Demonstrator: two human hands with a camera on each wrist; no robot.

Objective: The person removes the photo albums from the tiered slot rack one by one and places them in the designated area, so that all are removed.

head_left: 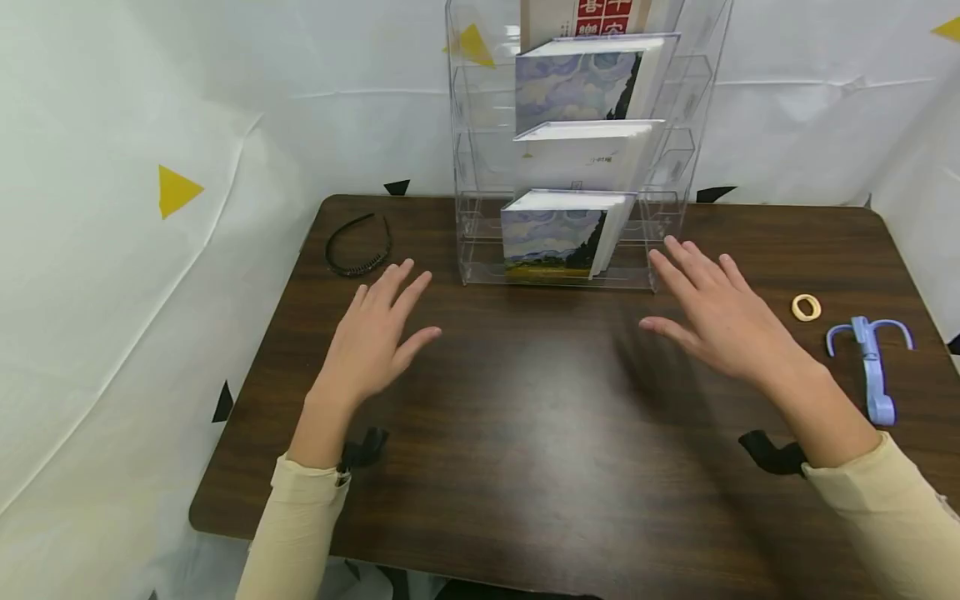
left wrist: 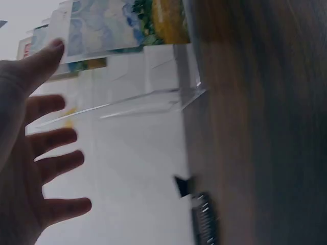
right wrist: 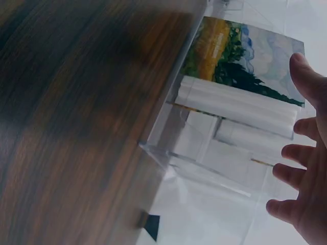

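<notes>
Both hands are held above a dark wood table, fingers spread and holding nothing. The left hand [head_left: 367,340] is nearest to a black headband [head_left: 358,268] at the table's back left. My right hand [head_left: 720,312] hovers by the lower right corner of a clear acrylic rack [head_left: 555,282]. Booklets stand on the rack's tiers: a painted-landscape one [head_left: 555,242] at the bottom, a white one [head_left: 570,162] above it, and another painted cover [head_left: 573,87] higher up. In the right wrist view, the bottom booklet [right wrist: 225,53] lies beyond the spread fingers.
On the table's right side lie a small cream-coloured ring [head_left: 806,307] and a light-blue hook-shaped plastic piece [head_left: 872,367]. The brown table [head_left: 525,467] has rounded corners. White sheeting [head_left: 360,108] with yellow and black markers surrounds it at the back and sides.
</notes>
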